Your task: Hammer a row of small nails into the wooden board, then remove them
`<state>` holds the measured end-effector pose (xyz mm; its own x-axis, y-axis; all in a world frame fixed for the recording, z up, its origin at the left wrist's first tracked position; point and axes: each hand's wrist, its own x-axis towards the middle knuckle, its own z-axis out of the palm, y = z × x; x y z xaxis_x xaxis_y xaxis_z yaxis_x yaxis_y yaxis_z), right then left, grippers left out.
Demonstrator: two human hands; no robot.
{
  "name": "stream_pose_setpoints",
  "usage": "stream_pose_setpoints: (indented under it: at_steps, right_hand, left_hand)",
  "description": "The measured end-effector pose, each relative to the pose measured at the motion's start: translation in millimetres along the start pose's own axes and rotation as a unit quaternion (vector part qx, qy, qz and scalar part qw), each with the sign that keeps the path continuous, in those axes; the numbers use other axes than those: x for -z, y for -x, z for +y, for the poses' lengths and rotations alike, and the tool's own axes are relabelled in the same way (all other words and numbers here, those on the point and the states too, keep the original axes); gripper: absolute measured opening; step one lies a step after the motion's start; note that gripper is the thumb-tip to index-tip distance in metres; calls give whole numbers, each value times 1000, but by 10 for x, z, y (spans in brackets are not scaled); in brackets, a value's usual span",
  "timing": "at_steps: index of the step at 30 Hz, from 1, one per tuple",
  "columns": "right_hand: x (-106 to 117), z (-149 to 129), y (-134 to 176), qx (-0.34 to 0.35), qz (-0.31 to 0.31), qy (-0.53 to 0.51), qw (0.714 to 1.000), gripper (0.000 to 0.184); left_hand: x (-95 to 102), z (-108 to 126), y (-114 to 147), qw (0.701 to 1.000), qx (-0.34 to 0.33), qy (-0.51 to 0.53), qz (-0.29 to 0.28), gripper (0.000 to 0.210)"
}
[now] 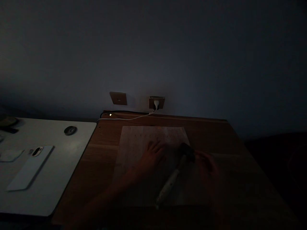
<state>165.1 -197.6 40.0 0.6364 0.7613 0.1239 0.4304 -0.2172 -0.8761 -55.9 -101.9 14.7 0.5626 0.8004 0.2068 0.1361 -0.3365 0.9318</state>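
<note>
The scene is very dark, so fine detail is lost. A hammer (168, 184) with a dark head and a pale handle lies slanted on a light wooden board (131, 153), its head towards the upper right. Over the middle of that board is my left hand (153, 155), fingers stretched out and apart, holding nothing that I can see. My right hand (208, 164) is just right of the hammer's head, with curved fingers and a gap between them. Whether its fingertips touch the head is unclear. A row of small marks or nails (155, 136) runs along the board's far edge.
The board rests on a brown wooden table (96, 166) against a wall. To the left, a white table (64, 166) bears a pale phone-like slab (31, 169) and a round dark roll or dish (70, 130). A white plug (156, 103) sits in a wall socket, its cable along the table's back edge.
</note>
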Motion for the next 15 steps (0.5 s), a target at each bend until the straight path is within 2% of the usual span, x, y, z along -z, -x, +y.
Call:
stream_pose_setpoints:
  at_steps: [3, 5, 7, 9, 10, 12, 15]
  right_hand:
    - [161, 196, 49, -50, 16, 58, 997, 49]
    - [209, 367, 72, -58, -12, 100, 993, 57]
    - [200, 530, 105, -65, -44, 124, 989, 65]
    - [153, 643, 148, -75, -57, 132, 987, 68]
    - [126, 674, 169, -81, -59, 134, 986, 67]
    - [83, 690, 200, -94, -54, 141, 984, 67]
    - [70, 665, 195, -127, -43, 150, 980, 68]
  left_hand:
    - [209, 6, 291, 996, 3, -95, 5, 35]
    - [430, -24, 540, 977, 37, -199, 65, 35]
    - [678, -74, 811, 930, 105, -335, 111, 35]
    - [887, -128, 1068, 881, 172, -420, 133, 40]
    - [957, -151, 1178, 867, 202, -435, 135, 42]
    - [1009, -179, 1339, 859, 245, -428, 136, 43]
    - [920, -154, 1422, 887, 244, -364, 144, 44]
